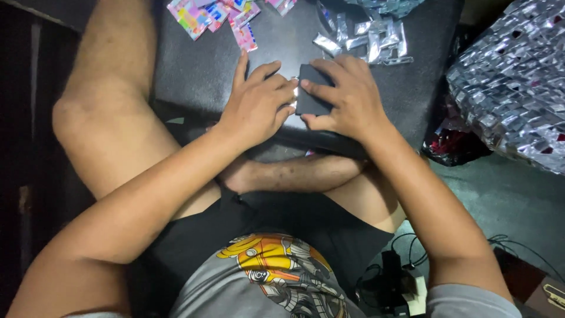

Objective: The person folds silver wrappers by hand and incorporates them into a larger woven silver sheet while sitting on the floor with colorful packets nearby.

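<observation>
Looking down in the head view, both hands meet at a small dark flat block (pixel 311 97) that lies on a dark padded surface (pixel 200 70) in front of the person's crossed legs. The right hand (pixel 347 97) lies over the block's far and right sides, fingers bent and clamped on it, thumb at its near edge. The left hand (pixel 259 103) rests just left of the block, fingers together and curled, their tips touching the block's left edge, where a small bright silvery strip shows; I cannot tell whether that hand pinches it. Beyond the block lies a scatter of folded silver foil pieces (pixel 376 38). Far left of the block lie colourful pink wrappers (pixel 215 15). Well to the right of the block sits a woven silver foil mat (pixel 518 76).
</observation>
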